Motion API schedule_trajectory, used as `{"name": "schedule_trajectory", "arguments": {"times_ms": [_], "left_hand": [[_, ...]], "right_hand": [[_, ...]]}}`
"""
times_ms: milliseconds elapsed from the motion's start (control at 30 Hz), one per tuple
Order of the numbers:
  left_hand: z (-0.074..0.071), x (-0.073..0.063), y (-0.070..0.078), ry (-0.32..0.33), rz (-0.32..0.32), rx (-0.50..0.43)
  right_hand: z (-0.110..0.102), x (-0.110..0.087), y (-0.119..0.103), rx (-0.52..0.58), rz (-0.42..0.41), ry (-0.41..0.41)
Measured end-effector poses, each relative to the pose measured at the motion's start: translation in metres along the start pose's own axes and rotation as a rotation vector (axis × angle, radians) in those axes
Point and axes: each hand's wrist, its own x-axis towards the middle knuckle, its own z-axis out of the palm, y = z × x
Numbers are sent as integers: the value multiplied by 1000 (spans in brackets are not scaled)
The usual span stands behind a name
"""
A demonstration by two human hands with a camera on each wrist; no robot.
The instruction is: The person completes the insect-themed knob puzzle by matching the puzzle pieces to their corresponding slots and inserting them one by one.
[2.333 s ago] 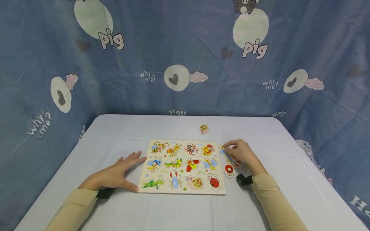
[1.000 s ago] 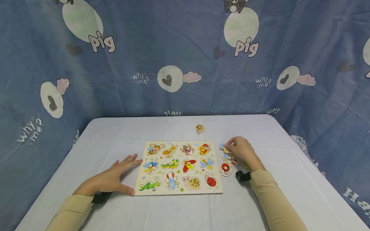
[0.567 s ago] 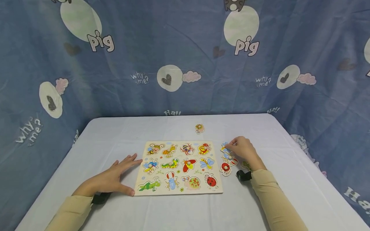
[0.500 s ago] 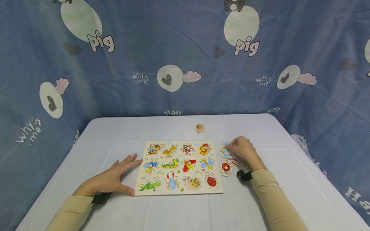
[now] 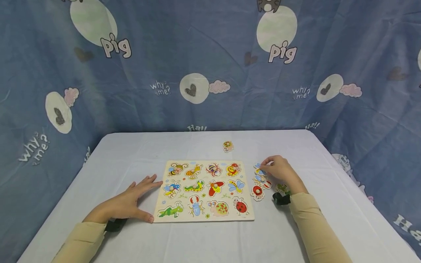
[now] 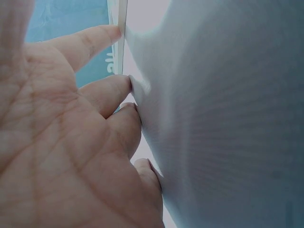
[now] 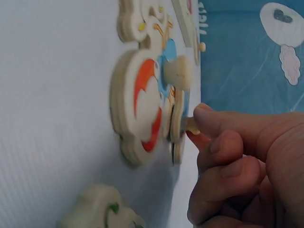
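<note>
A wooden peg puzzle board (image 5: 204,199) with printed insects lies in the middle of the white table. My left hand (image 5: 131,202) is spread at its left edge, thumb by the near left corner. In the left wrist view, the fingers (image 6: 107,95) are extended, with tips at the tabletop. Right of the board, my right hand (image 5: 281,171) pinches the wooden knob (image 7: 191,125) of a blue-winged dragonfly puzzle piece (image 5: 258,170), partly hidden by the fingertips. Close against it lies a blue and red beetle piece (image 5: 260,179), with a ladybug piece (image 5: 257,192) nearer me.
A snail piece (image 5: 227,146) lies behind the board. A green piece (image 5: 282,188) sits partly under my right wrist. Several knobbed pieces, such as the caterpillar (image 5: 194,186), sit in the board's upper two rows. A blue printed curtain (image 5: 210,113) hangs behind the table.
The dragonfly piece has turned and shifted slightly beside the other pieces, with my right hand at it. Most recently that hand moved a little right. The left hand stays by the board; the head view shifted.
</note>
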Motion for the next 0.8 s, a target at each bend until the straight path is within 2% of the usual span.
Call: {"name": "schedule_trajectory", "arguments": {"times_ms": [367,600,800], "left_hand": [[-1,0,-1,-1,-5,-16],[-1,1,-3,-6,-15,-17],[-1,0,-2,-12,-17,-19]], "right_hand": [[-4,5,7,-37,-63,-41],[-3,7,9,-73,-125,-12],[-3,6,8,-60,-157,16]]}}
